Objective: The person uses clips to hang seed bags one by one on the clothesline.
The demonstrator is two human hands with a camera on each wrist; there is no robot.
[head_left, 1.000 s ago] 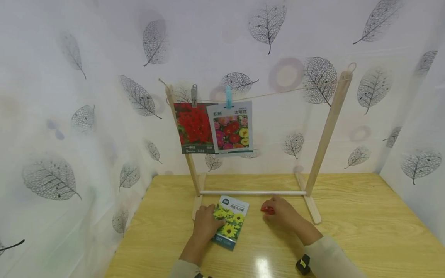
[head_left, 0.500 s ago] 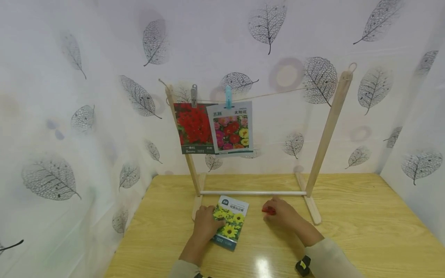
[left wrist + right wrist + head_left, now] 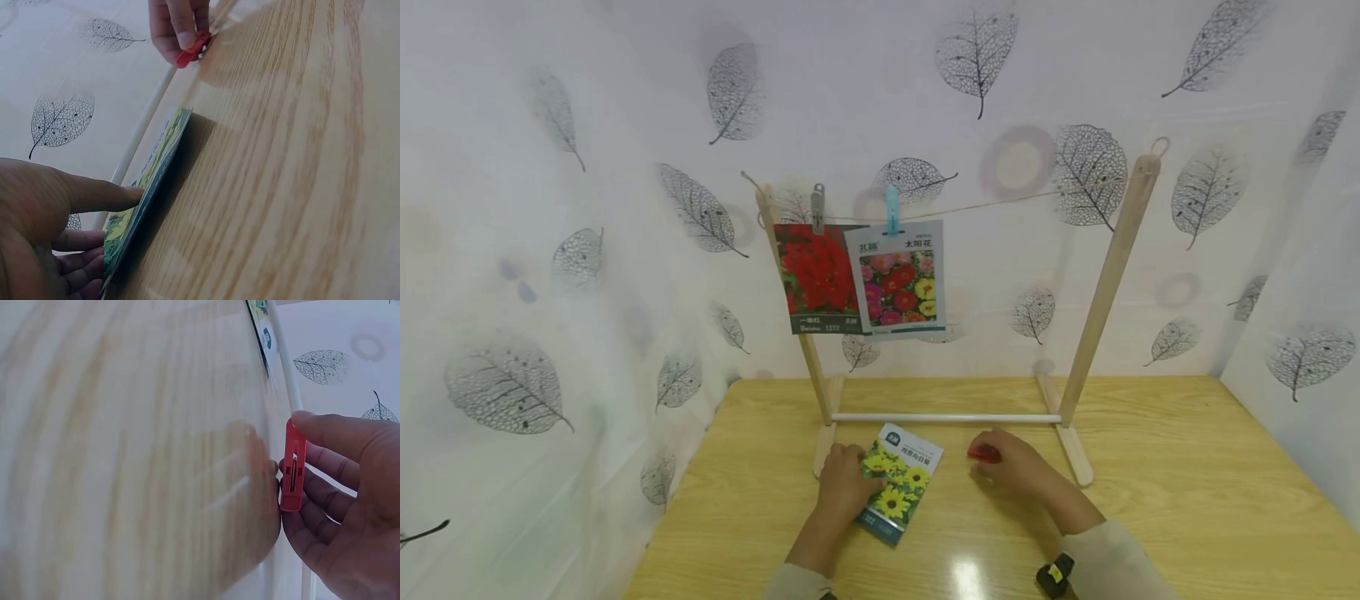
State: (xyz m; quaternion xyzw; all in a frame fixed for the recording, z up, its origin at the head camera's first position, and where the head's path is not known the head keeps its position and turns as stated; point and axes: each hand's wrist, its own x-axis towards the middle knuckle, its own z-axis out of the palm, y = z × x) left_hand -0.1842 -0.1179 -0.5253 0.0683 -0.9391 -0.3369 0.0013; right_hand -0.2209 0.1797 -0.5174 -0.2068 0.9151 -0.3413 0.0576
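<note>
A seed packet with yellow flowers [image 3: 897, 483] is pinched at its left edge by my left hand [image 3: 844, 485]. The left wrist view shows the thumb on the packet's face, the other fingers behind it, and the packet [image 3: 150, 181] tilted up off the wood. Between the thumb and fingers of my right hand [image 3: 1011, 460] is a red clothespin [image 3: 293, 465], held just above the tabletop. Behind both hands, a red-flower packet [image 3: 822, 279] hangs from a string by a grey clothespin [image 3: 817, 208], and a mixed-flower packet [image 3: 901, 287] by a light blue clothespin [image 3: 892, 210].
The string [image 3: 1000, 202] runs between two wooden posts [image 3: 1108, 292] joined low down by a white rod [image 3: 947, 418]. The stand is on a wooden table [image 3: 1187, 500], with a leaf-patterned curtain [image 3: 625, 208] behind it and at the sides.
The yellow-flower packet has turned slightly clockwise, its top edge moving a little right in my left hand. My right hand has shifted slightly right with the red clothespin.
</note>
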